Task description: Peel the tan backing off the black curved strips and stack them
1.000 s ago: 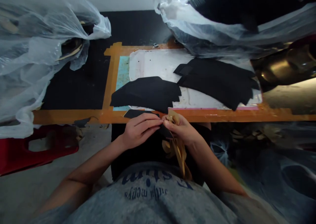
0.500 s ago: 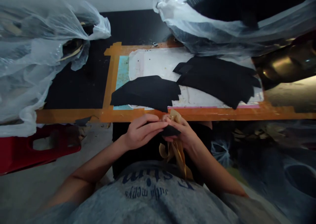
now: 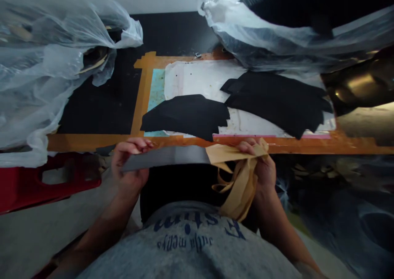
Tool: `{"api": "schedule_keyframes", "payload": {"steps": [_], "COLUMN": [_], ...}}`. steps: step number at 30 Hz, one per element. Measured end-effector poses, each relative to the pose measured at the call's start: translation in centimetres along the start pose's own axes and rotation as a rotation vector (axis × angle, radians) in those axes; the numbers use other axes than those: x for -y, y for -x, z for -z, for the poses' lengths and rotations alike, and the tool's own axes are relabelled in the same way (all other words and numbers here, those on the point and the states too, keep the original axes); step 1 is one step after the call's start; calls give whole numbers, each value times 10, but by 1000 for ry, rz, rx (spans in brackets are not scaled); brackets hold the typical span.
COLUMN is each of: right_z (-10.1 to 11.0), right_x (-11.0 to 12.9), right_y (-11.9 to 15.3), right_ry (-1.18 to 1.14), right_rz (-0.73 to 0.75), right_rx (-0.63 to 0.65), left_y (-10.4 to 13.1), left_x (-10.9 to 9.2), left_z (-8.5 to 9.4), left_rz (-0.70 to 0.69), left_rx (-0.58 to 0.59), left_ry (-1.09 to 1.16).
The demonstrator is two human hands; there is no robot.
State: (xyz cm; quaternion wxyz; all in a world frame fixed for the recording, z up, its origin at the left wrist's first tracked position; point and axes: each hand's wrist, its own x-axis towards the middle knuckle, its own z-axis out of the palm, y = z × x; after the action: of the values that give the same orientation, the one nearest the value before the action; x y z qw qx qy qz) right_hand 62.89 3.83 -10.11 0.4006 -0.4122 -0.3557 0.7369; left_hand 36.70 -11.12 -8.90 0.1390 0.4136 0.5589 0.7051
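A dark grey strip (image 3: pixel 172 156) is stretched between my hands along the table's front edge. My left hand (image 3: pixel 131 162) is closed on its left end, thumb below and fingers above. My right hand (image 3: pixel 260 162) is closed on crumpled tan paper strips (image 3: pixel 241 184), which hang toward my lap and meet the grey strip's right end. Beyond the hands, a stack of black pieces with stepped right ends (image 3: pixel 186 115) lies on the left of the white sheet. A second black stack (image 3: pixel 277 98) lies to its right.
Orange tape (image 3: pixel 83 141) runs along the table's front edge. Clear plastic bags (image 3: pixel 40 82) bulge at the left, and another bag (image 3: pixel 258 33) with black contents stands at the back right. A red stool (image 3: pixel 21 184) is low at the left. A shiny metallic object (image 3: pixel 357 82) is at the right.
My hands have moved apart, left hand to the left and right hand to the right. The grey strip now shows stretched out between them, and the tan paper has shifted right.
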Motion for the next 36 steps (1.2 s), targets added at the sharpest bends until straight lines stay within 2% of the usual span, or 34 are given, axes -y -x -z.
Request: {"api": "schedule_keyframes", "payload": {"steps": [4,6,8,10,11,12,13,16,19,22,25,27,32,36], "right_z": [34,46,43,22,7,-9,-24,-55,-60,-54,-50,-52,-62,-67], "right_x": [22,32,41,44,45,44,42,37,36,39,39,35,17,6], "right_y": [2,6,12,18,20,22,22,19,11,5,0,-5,-20,-31], "right_ry": [58,189,454,746,854,920,954,987,958,826,703,664,740,847], "right_rz": [61,102,153,219,259,297,333,385,377,300,171,134,268,335], "right_rx": [-68,-78,62,303,415,505,565,638,593,420,201,97,88,40], "left_y": [-20,-31,-36,-37,-36,-34,-32,-28,-26,-29,-38,-45,-57,-62], "left_x": [-11,-18,-25,-32,-34,-36,-38,-38,-29,-16,-4,3,18,30], "left_z": [27,33,27,9,-2,-14,-24,-40,-30,-8,13,20,19,17], "left_rz": [84,46,-31,-116,-152,-179,-195,-166,-51,80,176,219,188,125], "left_rx": [-81,8,285,665,818,918,958,894,806,636,412,314,182,155], "left_ry": [99,49,-139,-336,-391,-410,-406,-367,-294,-303,-452,-532,-586,-717]}}
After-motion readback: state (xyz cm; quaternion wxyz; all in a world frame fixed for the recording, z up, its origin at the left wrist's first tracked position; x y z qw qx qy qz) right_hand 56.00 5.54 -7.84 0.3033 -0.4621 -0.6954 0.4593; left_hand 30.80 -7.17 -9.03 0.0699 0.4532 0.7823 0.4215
